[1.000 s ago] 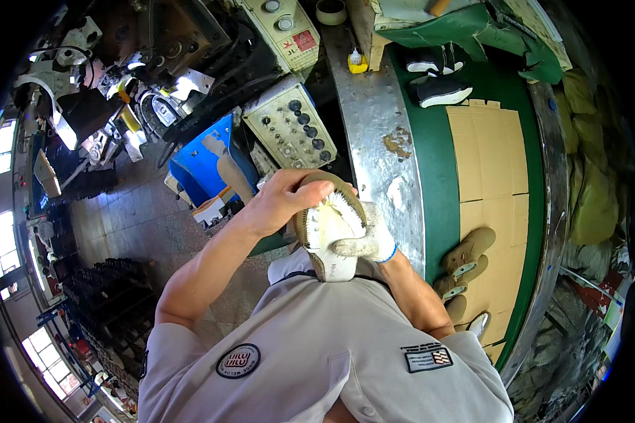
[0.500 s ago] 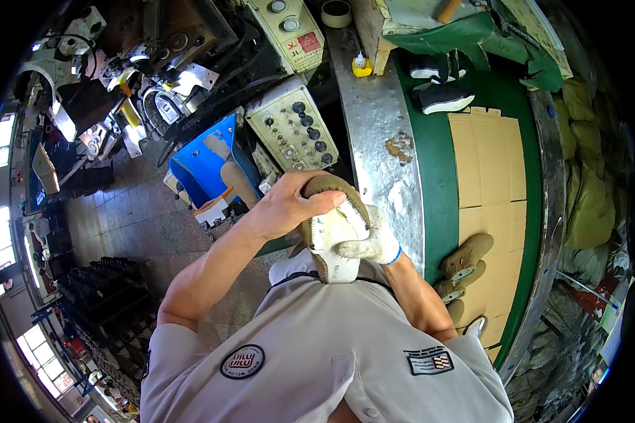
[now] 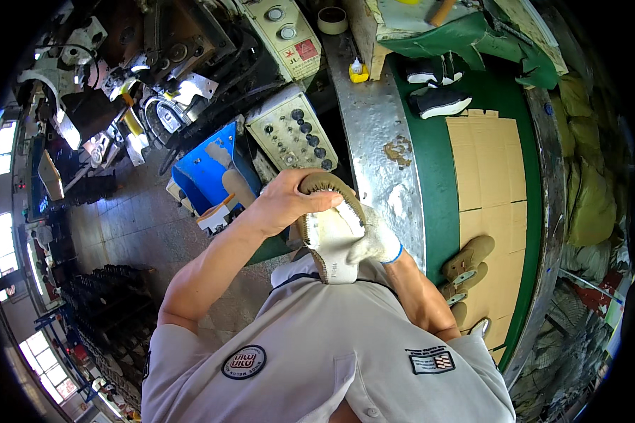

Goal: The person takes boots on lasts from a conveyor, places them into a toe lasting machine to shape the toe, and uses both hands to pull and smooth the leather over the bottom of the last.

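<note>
Close in front of my body is an olive-brown shoe upper [image 3: 334, 240], underside up. Its toe points away from me, with gathered fabric folded around the toe edge and a pale insole board showing. My left hand [image 3: 289, 203], bare, is closed round the toe's left side, and its thumb presses on the gathered rim. A pale work glove with a blue cuff covers my right hand [image 3: 378, 241]. That hand grips the upper's right side, its thumb near the insole's edge; its other fingers are hidden beneath.
At right, several olive-brown shoe uppers [image 3: 468, 262] lie on cardboard [image 3: 492, 176] over a green bench top. Dark shoes [image 3: 439, 100] stand farther back. Ahead are a metal bench edge [image 3: 374, 120], a knobbed control box [image 3: 293, 130], a blue bin [image 3: 203, 173] and machinery [image 3: 169, 109].
My right thumb has drawn back from across the insole toward its right edge, leaving more of the insole bare. My left hand keeps its hold on the toe, and the upper has barely moved.
</note>
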A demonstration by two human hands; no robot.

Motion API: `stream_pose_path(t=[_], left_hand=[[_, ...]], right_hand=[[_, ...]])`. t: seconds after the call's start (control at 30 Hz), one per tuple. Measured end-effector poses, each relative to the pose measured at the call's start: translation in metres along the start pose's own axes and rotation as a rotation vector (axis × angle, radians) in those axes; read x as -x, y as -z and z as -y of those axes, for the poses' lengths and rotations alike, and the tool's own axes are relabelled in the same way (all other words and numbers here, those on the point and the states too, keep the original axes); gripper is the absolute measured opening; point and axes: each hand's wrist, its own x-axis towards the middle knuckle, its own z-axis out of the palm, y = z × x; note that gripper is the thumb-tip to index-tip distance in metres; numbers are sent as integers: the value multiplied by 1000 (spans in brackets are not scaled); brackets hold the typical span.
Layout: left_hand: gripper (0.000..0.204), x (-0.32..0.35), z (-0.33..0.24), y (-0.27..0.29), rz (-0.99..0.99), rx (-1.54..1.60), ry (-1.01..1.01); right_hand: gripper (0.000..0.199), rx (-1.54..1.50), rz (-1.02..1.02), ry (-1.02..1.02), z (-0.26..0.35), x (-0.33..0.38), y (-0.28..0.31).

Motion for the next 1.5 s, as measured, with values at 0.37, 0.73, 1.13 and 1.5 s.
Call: stream_pose_path(t=[0.37, 0.73, 1.13, 1.5], left_hand=[[36, -18, -2, -11, -44, 71, 1], [38, -64, -37, -34, -100, 27, 130], [30, 49, 103, 137, -1241, 33, -269], [33, 127, 299, 204, -1267, 500, 36]], right_hand=[[57, -204, -201, -60, -12, -4, 4], [51, -387, -412, 4, 0, -9, 24], [77, 437, -1042, -305, 43, 88, 270], [53, 1777, -631, -1380, -77, 190, 319]])
